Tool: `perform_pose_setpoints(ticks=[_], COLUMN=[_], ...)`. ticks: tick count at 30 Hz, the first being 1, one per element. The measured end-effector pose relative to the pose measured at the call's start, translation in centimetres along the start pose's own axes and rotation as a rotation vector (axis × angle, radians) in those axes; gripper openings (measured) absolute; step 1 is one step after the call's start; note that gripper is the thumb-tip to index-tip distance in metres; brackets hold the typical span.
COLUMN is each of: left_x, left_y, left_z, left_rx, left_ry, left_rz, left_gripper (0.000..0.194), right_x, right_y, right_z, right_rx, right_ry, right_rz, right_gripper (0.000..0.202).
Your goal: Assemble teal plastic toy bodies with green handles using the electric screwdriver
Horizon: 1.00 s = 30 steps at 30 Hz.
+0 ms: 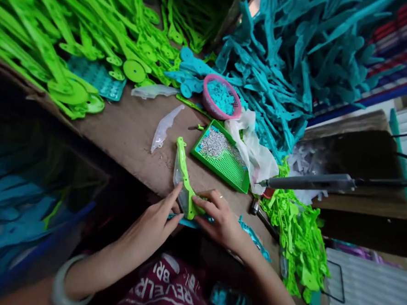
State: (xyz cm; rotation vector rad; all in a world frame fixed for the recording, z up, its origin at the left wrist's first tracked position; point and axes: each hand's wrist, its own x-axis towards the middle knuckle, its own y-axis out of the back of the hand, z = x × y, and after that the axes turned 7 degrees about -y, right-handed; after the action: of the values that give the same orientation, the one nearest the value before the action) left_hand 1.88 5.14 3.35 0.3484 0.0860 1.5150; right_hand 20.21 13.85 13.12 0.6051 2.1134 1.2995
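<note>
A long bright green plastic part (183, 167) lies against a clear plastic piece (181, 195) near the front edge of the bench. My left hand (156, 226) grips this pair from the left, its index finger on the clear piece and its thumb near the lower end. From the right, my right hand (221, 218) has curled fingers on the lower end of the green part. Beneath my hands a blue plastic part (190, 222) shows partly. Another blue part (255, 239) lies beside my right wrist.
A green tray (225, 172) with small metal screws stands beyond my hands, near a pink basket (207, 99) of small blue pieces. A hanging electric screwdriver (309, 183) juts in from the right. Piles of green parts (113, 29) and blue parts (270, 70) line the back.
</note>
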Motion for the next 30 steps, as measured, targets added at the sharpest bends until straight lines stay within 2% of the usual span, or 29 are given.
perform_pose_setpoints(ticks=[6, 8, 10, 12, 14, 17, 20, 23, 25, 28, 30], left_x=[-0.6, -0.7, -0.7, -0.5, 0.1, 1.1, 1.7, 1.8, 1.8, 1.7, 1.8], left_y=[-0.9, -0.4, 0.5, 1.3, 1.5, 1.0, 0.5, 0.4, 0.5, 0.5, 0.5], left_z=[-0.7, -0.5, 0.0, 0.2, 0.0, -1.0, -1.5, -1.2, -0.9, -0.5, -0.5], left_rx=[-0.049, 0.032, 0.210, 0.399, 0.533, 0.649, 0.719, 0.790, 0.799, 0.785, 0.800], left_ry=[-0.082, -0.120, -0.186, -0.348, -0.575, -0.847, -0.979, -1.030, -1.048, -1.051, -1.057], left_rz=[0.036, 0.031, -0.002, -0.047, -0.058, 0.065, 0.156, 0.146, 0.155, 0.172, 0.174], left_gripper=[0.064, 0.061, 0.054, 0.046, 0.041, 0.034, 0.034, 0.037, 0.037, 0.038, 0.038], right_x=[0.0, -0.1, -0.2, -0.3, -0.3, -0.3, -0.2, 0.9, 2.6, 7.1, 11.1], right_y=[0.4, 0.5, 0.5, 0.2, -0.1, -0.4, 0.5, 2.9, 4.5, 5.2, 3.8], right_z=[-0.2, -0.3, -0.4, -0.3, -0.2, 0.2, 0.7, 0.4, -0.5, -2.5, -3.5], right_rx=[-0.064, -0.077, -0.106, -0.140, -0.156, -0.136, -0.041, 0.143, 0.347, 0.833, 1.096], right_ry=[-0.006, 0.010, 0.022, 0.036, 0.069, 0.115, 0.133, 0.101, 0.017, 0.001, 0.052], right_rz=[-0.051, -0.055, -0.043, -0.025, -0.014, 0.011, -0.005, -0.084, -0.007, 0.324, 0.470], right_gripper=[0.038, 0.039, 0.039, 0.038, 0.037, 0.037, 0.036, 0.025, 0.014, 0.045, 0.054])
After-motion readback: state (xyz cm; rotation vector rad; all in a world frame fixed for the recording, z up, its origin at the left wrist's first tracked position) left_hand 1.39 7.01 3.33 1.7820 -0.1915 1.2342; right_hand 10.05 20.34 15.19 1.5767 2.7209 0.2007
